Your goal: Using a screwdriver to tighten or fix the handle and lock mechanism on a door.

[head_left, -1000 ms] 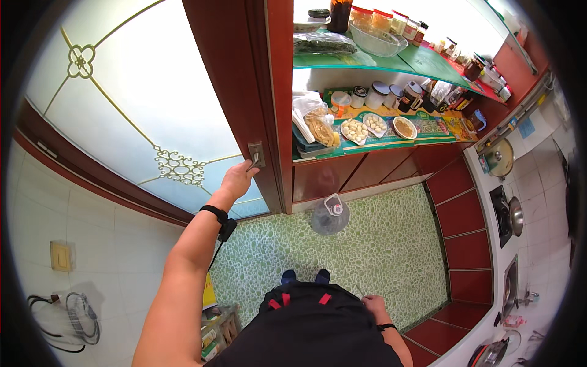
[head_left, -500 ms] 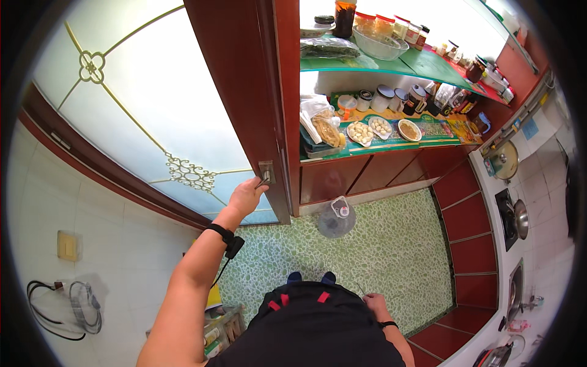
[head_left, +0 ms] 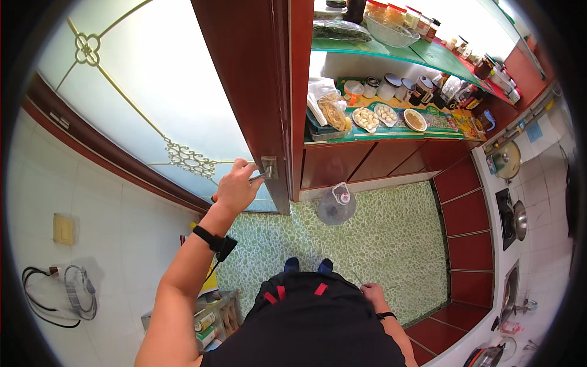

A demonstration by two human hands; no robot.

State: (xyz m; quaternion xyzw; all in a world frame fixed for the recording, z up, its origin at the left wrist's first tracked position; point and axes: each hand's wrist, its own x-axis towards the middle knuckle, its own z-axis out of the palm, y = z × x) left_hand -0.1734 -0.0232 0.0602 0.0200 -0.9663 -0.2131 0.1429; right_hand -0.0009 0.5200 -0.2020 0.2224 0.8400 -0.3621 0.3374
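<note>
My left hand is wrapped around the metal door handle on a dark red wooden door with a frosted glass panel. A black wrist strap sits on that forearm. My right hand hangs low by my hip, fingers curled around a thin item I cannot make out.
A clear plastic jug stands on the green pebble floor below red cabinets. Shelves carry plates of food, jars and bags. A stove and sink line the right counter. A small rack of bottles stands at lower left.
My left hand has closed fully around the door handle, having only touched it with the fingertips before. The door edge has shifted a little rightward in the view.
</note>
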